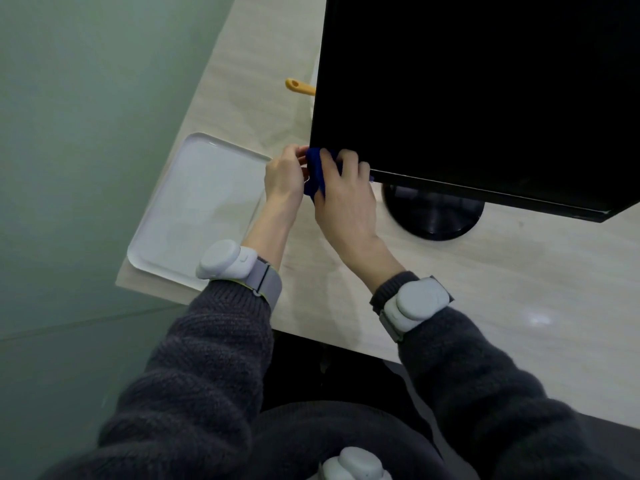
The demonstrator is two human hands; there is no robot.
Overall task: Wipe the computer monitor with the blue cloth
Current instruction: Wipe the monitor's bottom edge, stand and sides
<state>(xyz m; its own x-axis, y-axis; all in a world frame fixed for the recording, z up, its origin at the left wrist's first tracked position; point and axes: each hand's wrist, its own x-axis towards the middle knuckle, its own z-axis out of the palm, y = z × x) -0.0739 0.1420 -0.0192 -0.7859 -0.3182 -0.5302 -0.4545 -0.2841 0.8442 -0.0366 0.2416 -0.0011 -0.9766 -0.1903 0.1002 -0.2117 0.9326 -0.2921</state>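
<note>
A black computer monitor (478, 98) with a dark screen stands on a round black base (434, 216) on the pale desk. The blue cloth (317, 169) is bunched up at the monitor's lower left corner. My right hand (346, 199) grips the cloth from the right, fingers curled over it and touching the screen's bottom edge. My left hand (284, 174) pinches the cloth's left side just beside the corner. Most of the cloth is hidden between my two hands.
A white tray (194, 209) lies on the desk (519, 289) to the left of my hands, near the desk's left edge. A yellow handle (299, 86) pokes out from behind the monitor's left side. Grey-green floor lies beyond the desk's left edge.
</note>
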